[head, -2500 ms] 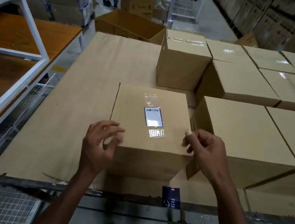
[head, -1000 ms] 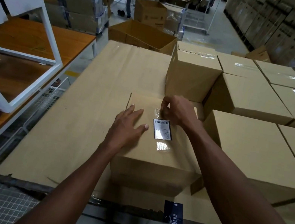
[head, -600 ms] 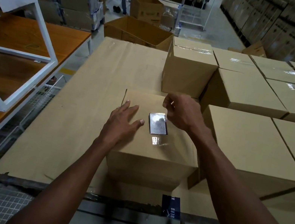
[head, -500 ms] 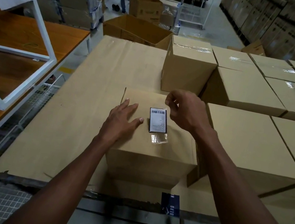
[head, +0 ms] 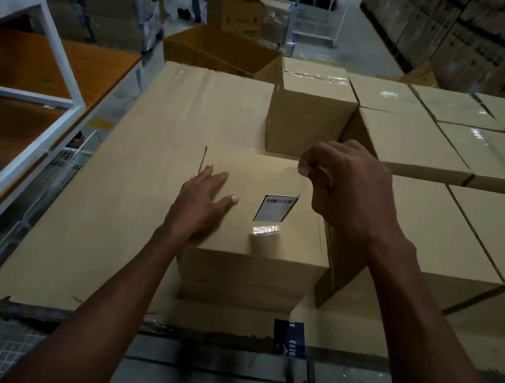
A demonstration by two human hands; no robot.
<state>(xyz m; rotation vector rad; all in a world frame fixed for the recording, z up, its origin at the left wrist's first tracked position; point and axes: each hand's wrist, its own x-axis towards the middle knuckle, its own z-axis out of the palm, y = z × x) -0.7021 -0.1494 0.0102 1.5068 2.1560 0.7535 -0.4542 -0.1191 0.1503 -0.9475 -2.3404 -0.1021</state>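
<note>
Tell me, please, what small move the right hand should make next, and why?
Probably draw the pinched tape end toward the body: the right hand holds it lifted off the box, the near end past the label looks stuck, and the left hand presses the box.

Lower centre of the frame, a dark blue strip (head: 290, 338) on the cardboard sheet (head: 102, 232) reads "BERO" in white, turned sideways, with a cut-off "N" above; mid-frame, the white label (head: 275, 208) under clear tape (head: 266, 229) on the box (head: 249, 258) bears a barcode; its fine print is too small to read.
</note>
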